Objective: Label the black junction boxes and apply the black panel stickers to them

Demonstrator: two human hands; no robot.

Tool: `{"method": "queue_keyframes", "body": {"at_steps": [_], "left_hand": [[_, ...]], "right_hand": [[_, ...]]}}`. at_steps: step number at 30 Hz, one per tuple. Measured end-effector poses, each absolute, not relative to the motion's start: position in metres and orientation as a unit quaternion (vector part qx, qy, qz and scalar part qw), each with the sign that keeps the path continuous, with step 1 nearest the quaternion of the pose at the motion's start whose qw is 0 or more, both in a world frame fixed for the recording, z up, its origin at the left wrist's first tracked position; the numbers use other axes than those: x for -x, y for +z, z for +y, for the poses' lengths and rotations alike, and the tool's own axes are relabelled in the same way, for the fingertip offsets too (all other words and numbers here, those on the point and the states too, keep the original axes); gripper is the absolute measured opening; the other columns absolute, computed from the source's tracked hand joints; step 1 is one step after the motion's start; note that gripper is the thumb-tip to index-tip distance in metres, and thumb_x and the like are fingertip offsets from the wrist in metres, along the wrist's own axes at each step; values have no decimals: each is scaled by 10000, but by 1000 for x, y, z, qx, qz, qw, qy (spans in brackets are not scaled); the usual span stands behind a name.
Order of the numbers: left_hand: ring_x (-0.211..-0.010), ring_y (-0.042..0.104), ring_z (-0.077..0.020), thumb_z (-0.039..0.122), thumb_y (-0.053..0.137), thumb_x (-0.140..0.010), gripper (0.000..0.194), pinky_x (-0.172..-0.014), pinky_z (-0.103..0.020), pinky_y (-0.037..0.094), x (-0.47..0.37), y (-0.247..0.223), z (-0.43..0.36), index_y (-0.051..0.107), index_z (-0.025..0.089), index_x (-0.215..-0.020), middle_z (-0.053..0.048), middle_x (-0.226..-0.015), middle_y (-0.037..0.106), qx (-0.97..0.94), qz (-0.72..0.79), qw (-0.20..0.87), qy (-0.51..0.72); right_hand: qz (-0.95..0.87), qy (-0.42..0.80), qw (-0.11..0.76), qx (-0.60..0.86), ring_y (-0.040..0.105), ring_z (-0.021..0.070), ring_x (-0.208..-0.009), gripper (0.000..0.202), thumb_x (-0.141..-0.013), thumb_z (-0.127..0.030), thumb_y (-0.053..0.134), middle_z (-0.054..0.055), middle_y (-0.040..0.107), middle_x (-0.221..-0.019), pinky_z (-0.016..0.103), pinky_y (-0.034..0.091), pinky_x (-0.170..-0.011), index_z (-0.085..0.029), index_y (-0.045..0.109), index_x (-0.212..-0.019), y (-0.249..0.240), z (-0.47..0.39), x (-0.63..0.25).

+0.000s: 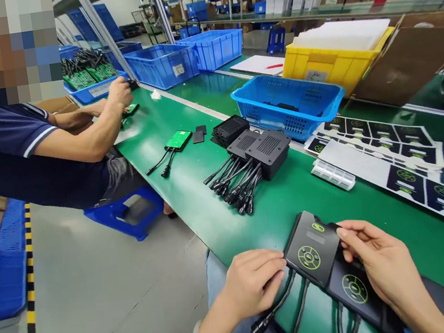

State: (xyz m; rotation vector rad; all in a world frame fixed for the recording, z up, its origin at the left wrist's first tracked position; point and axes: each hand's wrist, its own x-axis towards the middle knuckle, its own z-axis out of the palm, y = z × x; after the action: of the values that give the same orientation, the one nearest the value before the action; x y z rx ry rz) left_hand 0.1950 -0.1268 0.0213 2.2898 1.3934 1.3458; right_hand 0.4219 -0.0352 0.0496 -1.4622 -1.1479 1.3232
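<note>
A black control box [309, 245] with a dark face label, marked with a green round keypad, lies at the bench's near edge. The fingertips of my left hand [258, 280] touch its left edge, fingers stretched out, thumb apart. At the opposite upper corner, my right hand [383, 254] pinches the label's edge between thumb and fingers. A second labelled control box [354, 285] sits beside it, partly under my right hand. Black cables [300, 310] with plugs hang from the boxes toward my lap.
Unlabelled black boxes [263, 147] with cables are grouped ahead. Label sheets [410, 184] and a white ribbed piece [332, 174] lie right. Behind stand a blue basket [293, 118] and yellow crate [320, 70]. Left, a co-worker [58, 151] handles a green board; another board [178, 139] lies nearer.
</note>
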Motion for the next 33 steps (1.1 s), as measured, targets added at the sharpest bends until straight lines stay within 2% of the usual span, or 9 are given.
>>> {"method": "queue_keyframes", "body": {"at_steps": [7, 24, 33], "left_hand": [[-891, 742, -186, 120, 567, -888, 202, -768, -292, 613, -195, 22, -127, 649, 170, -1065, -70, -992, 773, -769, 465, 75, 432], [-902, 742, -189, 81, 571, -873, 201, -763, -294, 611, -195, 20, -126, 647, 141, -1049, -75, -969, 775, -773, 454, 65, 438], [-883, 734, -206, 59, 532, -879, 241, -691, -310, 596, -195, 20, -125, 650, 118, -1081, -91, -996, 765, -796, 443, 33, 410]], "right_hand": [[-479, 513, 413, 580, 512, 87, -483, 397, -665, -498, 821, -12, 585, -614, 198, 416, -482, -184, 693, -872, 47, -36, -424], [-460, 524, 417, 583, 508, 73, -481, 406, -631, -505, 847, -19, 580, -616, 175, 405, -478, -191, 707, -848, 49, -37, -423], [-481, 507, 404, 591, 516, 75, -471, 399, -645, -510, 823, -14, 587, -635, 181, 418, -471, -190, 705, -851, 51, -33, -420]]}}
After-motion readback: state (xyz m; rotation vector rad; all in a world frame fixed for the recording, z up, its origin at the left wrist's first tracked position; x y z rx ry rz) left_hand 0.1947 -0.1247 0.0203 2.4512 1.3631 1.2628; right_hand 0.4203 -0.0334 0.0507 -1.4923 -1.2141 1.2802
